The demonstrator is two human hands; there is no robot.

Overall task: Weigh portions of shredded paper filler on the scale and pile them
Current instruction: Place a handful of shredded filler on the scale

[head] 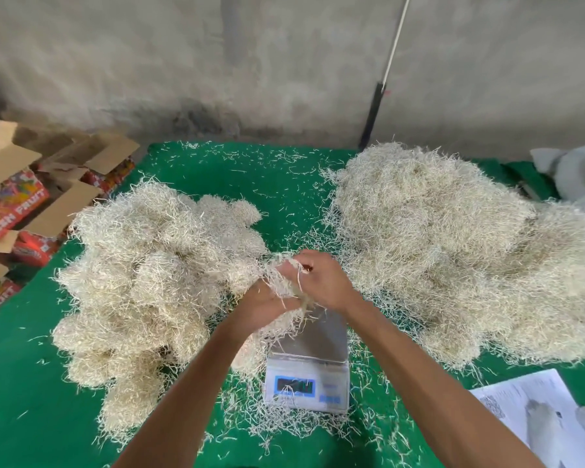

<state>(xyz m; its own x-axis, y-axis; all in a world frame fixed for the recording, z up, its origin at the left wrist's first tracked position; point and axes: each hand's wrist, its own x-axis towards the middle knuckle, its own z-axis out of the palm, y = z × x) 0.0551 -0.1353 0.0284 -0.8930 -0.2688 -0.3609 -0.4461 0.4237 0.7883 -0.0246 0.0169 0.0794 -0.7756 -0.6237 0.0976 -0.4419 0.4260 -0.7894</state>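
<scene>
- Hands: left hand (264,304) and right hand (321,282) both clutching one paper clump (286,285), fingers curled round it, just above the scale (309,359).
- Probably best to squeeze loose strands in first, then drop onto left pile (149,282).
- Unweighed heap (453,248) sitting right, on green surface (284,184).

You are facing two filler heaps, left (156,282) and right (453,251), one scale (308,369), two hands, left (267,302) and right (321,278), and one printed sheet (534,410).
</scene>
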